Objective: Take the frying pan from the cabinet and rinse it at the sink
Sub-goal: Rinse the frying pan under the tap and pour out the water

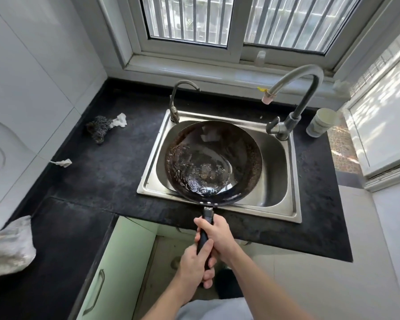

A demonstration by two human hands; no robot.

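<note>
A dark, stained frying pan (214, 161) hangs over the steel sink (284, 204), its bowl covering most of the basin. Its wet bottom glistens. The black handle points toward me over the counter's front edge. My right hand (217, 235) grips the handle nearer the pan. My left hand (195, 262) grips it lower down, just behind the right. The tall grey faucet (296, 88) arches at the sink's back right, its spout above and right of the pan; no water is running from it.
A second thin tap (174, 102) stands at the sink's back left. A steel scourer (99, 131) with white paper lies on the black counter (106, 172). A white cup (321, 122) sits right of the faucet. A green cabinet door (116, 269) stands open below. A rag (7, 248) lies at left.
</note>
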